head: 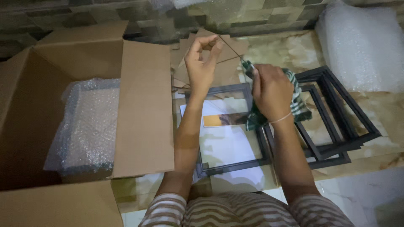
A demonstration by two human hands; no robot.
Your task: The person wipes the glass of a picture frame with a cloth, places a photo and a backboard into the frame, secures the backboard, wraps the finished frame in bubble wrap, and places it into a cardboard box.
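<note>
My left hand (202, 63) pinches the top edge of a clear glass pane (230, 47), which shows as a thin line running between both hands. My right hand (271, 90) is shut on a green-and-white checked cloth (299, 107) and presses it against the pane's edge. Under the hands lies a dark picture frame (235, 166) with a white sheet inside it. How far down the glass reaches is hard to tell.
An open cardboard box (143, 109) at the left holds a bubble-wrapped bundle (90, 126). Several empty dark frames (336, 126) are stacked at the right. A bubble wrap roll (362, 46) lies at the back right. Brown cardboard sheets (227, 69) sit behind the hands on the marbled surface (286, 50).
</note>
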